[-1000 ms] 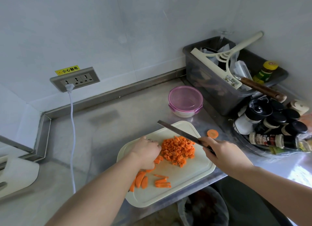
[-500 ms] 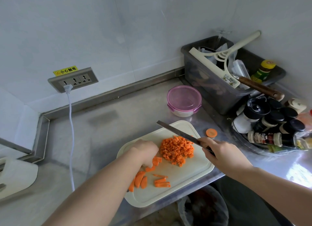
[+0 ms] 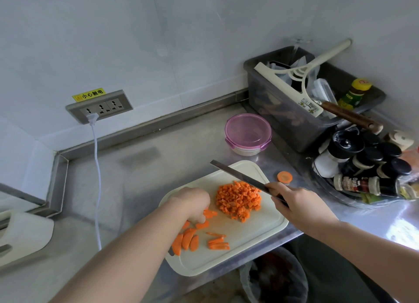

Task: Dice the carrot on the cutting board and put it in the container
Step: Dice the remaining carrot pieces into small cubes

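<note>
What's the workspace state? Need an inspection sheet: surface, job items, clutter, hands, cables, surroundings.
Surface: steel counter; cutting board at its front edge.
Job's things: diced carrot pile on the board; carrot slices and carrot strips uncut at its near-left end; container behind the board, pink lid on.
Clutter: carrot end on the counter right of the board; grey bin holding a squeegee; spice jars.
Hands: left hand curls its fingers on carrot slices; right hand grips the knife, blade over the board.
Cables: white cable plugged into the wall socket, trailing across the counter left of the board.
Surroundings: wall; waste bin below the counter edge.
</note>
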A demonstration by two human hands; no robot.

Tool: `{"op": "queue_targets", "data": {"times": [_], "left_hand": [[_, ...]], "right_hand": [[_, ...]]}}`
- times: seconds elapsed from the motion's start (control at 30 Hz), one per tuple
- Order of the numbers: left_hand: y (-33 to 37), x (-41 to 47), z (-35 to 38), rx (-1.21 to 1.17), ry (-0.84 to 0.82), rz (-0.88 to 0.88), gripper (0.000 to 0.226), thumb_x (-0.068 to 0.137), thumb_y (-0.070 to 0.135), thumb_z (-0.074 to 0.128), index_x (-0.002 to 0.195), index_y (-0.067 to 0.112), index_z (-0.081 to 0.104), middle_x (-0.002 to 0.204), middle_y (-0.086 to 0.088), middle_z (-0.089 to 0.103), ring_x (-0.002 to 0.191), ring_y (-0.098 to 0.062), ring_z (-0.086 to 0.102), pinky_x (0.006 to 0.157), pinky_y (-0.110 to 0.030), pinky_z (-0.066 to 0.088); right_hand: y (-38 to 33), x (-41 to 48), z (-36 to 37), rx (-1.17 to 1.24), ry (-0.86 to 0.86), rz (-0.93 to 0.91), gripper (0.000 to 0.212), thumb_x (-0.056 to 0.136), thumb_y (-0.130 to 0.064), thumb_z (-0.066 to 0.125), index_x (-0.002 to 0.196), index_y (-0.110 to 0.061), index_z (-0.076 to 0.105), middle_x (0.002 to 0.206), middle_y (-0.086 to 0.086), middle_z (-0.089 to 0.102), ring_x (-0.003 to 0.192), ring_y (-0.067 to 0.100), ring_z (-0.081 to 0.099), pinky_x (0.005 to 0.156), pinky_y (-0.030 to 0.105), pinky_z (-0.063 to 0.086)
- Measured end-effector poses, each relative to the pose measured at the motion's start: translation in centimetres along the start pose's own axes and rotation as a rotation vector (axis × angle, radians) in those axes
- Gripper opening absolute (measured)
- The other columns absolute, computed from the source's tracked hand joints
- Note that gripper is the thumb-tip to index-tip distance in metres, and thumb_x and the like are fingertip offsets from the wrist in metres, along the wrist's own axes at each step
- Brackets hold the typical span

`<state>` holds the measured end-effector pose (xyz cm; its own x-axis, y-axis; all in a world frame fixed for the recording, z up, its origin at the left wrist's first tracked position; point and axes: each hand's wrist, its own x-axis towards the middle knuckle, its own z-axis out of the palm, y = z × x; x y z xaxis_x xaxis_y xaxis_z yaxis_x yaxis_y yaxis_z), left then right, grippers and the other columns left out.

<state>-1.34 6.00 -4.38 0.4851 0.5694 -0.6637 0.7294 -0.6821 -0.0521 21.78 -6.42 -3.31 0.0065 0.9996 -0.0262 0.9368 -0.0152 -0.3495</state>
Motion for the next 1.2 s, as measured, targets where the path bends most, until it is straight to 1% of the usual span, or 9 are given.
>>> {"op": "queue_targets", "data": {"times": [0.13,0.2,0.3,0.4,0.53,0.67,0.9,1.1,1.2], "left_hand": [[1.0,-1.6,0.1,-0.078,0.022,0.04,0.023,0.081,0.026,0.062,0.065,0.019,0.048,0.063,0.002,0.045,0.068,-0.023,0.049,0.057,-0.027,0.036],[2.0,-2.3,0.3,-0.089,0.025,0.071,0.016,0.082,0.025,0.061,0.07,0.019,0.051,0.061,0.003,0.045,0.066,-0.023,0.052,0.058,-0.026,0.039],[3.2,-3.2,1.3,-0.102,0.002,0.077,0.008,0.085,0.023,0.058,0.079,0.018,0.057,0.058,0.003,0.049,0.051,-0.017,0.051,0.048,-0.02,0.037],[3.7,-3.7,2.4,-0.041,0.027,0.08,0.012,0.084,0.024,0.056,0.086,0.015,0.064,0.075,-0.001,0.059,0.071,-0.025,0.054,0.065,-0.029,0.04],[3.8,-4.0,3.0,-0.049,0.076,0.045,0.016,0.088,0.026,0.056,0.094,0.014,0.064,0.097,-0.007,0.065,0.091,-0.029,0.058,0.074,-0.034,0.041],[3.2,-4.1,3.6,-0.102,0.147,0.055,0.023,0.088,0.034,0.057,0.106,0.02,0.062,0.104,-0.002,0.065,0.095,-0.027,0.059,0.086,-0.039,0.047],[3.3,-4.2,4.6,0.014,0.272,0.118,0.052,0.082,0.048,0.063,0.124,0.018,0.055,0.119,-0.002,0.052,0.111,-0.024,0.051,0.096,-0.038,0.04],[3.8,-4.3,5.3,0.065,0.342,0.153,0.038,0.089,0.04,0.055,0.116,0.014,0.055,0.118,-0.005,0.054,0.111,-0.026,0.05,0.096,-0.038,0.038],[4.3,-4.5,5.6,-0.007,0.358,0.118,0.033,0.092,0.039,0.051,0.113,0.014,0.056,0.115,-0.005,0.058,0.108,-0.025,0.053,0.095,-0.036,0.037]], "right_hand": [[-0.5,0.0,-0.2,-0.011,-0.019,0.005,0.034,0.1,-0.027,0.045,0.134,-0.024,0.05,0.071,-0.006,0.051,0.049,0.008,0.037,0.046,0.018,0.022],[-0.7,0.0,-0.2,-0.022,-0.025,0.007,0.036,0.1,-0.029,0.044,0.135,-0.025,0.048,0.069,-0.007,0.049,0.047,0.005,0.034,0.045,0.019,0.021],[-0.9,-0.2,0.0,-0.019,-0.034,0.006,0.037,0.099,-0.029,0.046,0.136,-0.025,0.048,0.068,-0.008,0.048,0.047,0.003,0.032,0.045,0.018,0.021],[-1.3,-0.6,0.0,0.0,-0.04,0.004,0.036,0.097,-0.027,0.051,0.133,-0.024,0.052,0.057,-0.014,0.037,0.045,0.003,0.03,0.045,0.016,0.019],[-1.5,-1.0,0.0,0.019,-0.029,-0.003,0.032,0.095,-0.023,0.056,0.127,-0.021,0.057,0.052,-0.016,0.03,0.041,0.003,0.029,0.044,0.016,0.016],[-1.7,-1.3,0.0,0.016,-0.041,0.0,0.034,0.097,-0.023,0.052,0.131,-0.022,0.054,0.054,-0.016,0.033,0.043,0.004,0.032,0.044,0.017,0.017],[-1.7,-1.4,0.2,-0.004,-0.075,0.008,0.035,0.099,-0.027,0.046,0.134,-0.025,0.049,0.058,-0.015,0.034,0.047,0.006,0.034,0.044,0.02,0.02],[-1.6,-1.1,0.5,-0.004,-0.075,-0.009,0.035,0.099,-0.027,0.046,0.134,-0.025,0.048,0.065,-0.009,0.046,0.048,0.006,0.036,0.044,0.019,0.02],[-1.7,-1.0,0.6,0.002,-0.081,-0.009,0.034,0.099,-0.027,0.046,0.133,-0.024,0.049,0.06,-0.011,0.041,0.048,0.007,0.037,0.044,0.019,0.02]]}}
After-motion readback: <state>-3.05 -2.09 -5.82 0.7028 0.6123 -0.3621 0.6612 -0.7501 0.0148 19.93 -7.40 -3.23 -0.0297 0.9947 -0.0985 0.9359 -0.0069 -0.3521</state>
